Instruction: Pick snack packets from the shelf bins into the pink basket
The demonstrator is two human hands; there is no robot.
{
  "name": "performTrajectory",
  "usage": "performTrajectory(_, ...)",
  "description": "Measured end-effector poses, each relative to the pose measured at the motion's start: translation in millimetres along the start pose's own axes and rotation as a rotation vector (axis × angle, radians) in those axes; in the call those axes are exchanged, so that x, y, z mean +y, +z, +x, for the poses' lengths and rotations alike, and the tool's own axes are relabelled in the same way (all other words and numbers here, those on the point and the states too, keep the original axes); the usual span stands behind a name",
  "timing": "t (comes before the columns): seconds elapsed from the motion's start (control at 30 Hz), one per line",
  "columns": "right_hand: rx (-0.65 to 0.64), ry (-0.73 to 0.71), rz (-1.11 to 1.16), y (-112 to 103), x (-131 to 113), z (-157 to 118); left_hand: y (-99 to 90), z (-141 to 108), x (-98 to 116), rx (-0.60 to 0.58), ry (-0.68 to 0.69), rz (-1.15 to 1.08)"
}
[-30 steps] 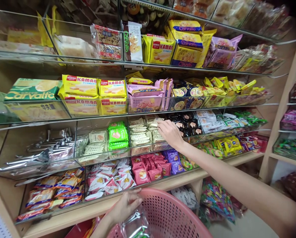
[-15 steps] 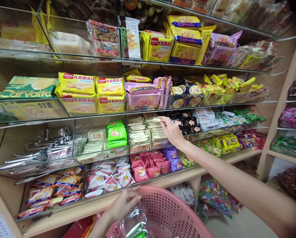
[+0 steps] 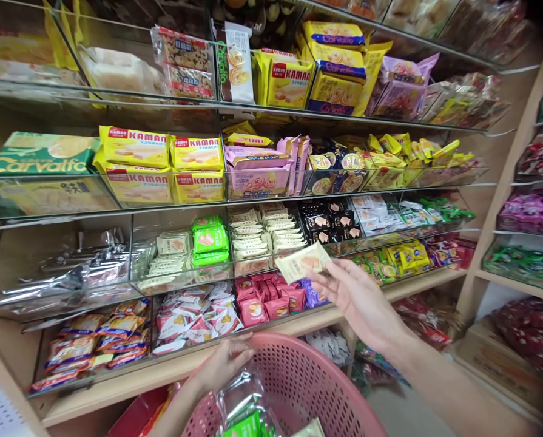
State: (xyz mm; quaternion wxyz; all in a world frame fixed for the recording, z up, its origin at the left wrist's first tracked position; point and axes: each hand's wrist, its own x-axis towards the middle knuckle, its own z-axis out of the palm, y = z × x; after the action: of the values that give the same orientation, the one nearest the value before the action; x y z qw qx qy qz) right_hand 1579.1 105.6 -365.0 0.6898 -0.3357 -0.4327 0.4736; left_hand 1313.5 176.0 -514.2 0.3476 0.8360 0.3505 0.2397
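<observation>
A small cream snack packet [image 3: 304,262] is pinched between the thumb and fingers of my right hand [image 3: 350,291], in front of the shelves and above the basket. With its fingers curled over the rim, my left hand [image 3: 229,359] grips the pink plastic basket [image 3: 305,355]. Inside the basket lie a clear bag [image 3: 240,388], a bright green packet [image 3: 248,425] and another cream packet [image 3: 311,428]. Stacks of matching cream packets [image 3: 250,240] fill the shelf compartment behind my right hand.
Slanted shelves with clear fronts hold yellow wafer packs [image 3: 134,149], black packets [image 3: 328,221], red packets [image 3: 278,300] and orange-blue packets [image 3: 98,334]. A wooden ledge [image 3: 162,373] runs behind the basket. A cardboard box [image 3: 503,367] stands low at the right.
My right hand has come away from the shelf, down and toward me, with a cream packet in it. My left hand stays on the basket rim. The view has shifted slightly.
</observation>
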Motion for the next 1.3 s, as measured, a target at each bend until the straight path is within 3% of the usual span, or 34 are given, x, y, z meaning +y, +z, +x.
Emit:
performTrajectory(0.1,0.008,0.254,0.093,-18.2,18.9,-15.5,0.2,-1.0,-0.9,0.027,0.013,0.035)
performTrajectory(0.2,-0.049,0.418,0.062,-35.5,39.8,-26.5,-0.2,-1.5,-0.5,0.025,0.017,0.061)
performTrajectory(0.4,-0.318,0.507,-0.362,-53.0,61.2,-37.6,0.2,1.9,-0.3,0.018,0.022,0.073)
performTrajectory(0.67,-0.762,0.43,-0.683,-59.3,97.4,-26.2,1.4,2.3,-1.6,0.023,0.031,0.079)
performTrajectory(0.87,-0.965,-0.019,-1.131,-43.9,121.6,-19.5,0.8,1.4,1.0,0.033,0.03,0.081)
performTrajectory(0.93,-0.969,-0.026,-1.242,-37.0,131.4,-16.8,0.9,1.3,1.3,0.036,0.019,0.089)
performTrajectory(1.1,-0.818,0.128,-1.376,-25.3,161.4,-10.5,1.2,0.9,1.9,0.041,0.01,0.093)
performTrajectory(1.3,-0.869,0.305,-1.38,-21.6,182.4,-11.6,1.5,-0.3,1.0,0.039,0.024,0.088)
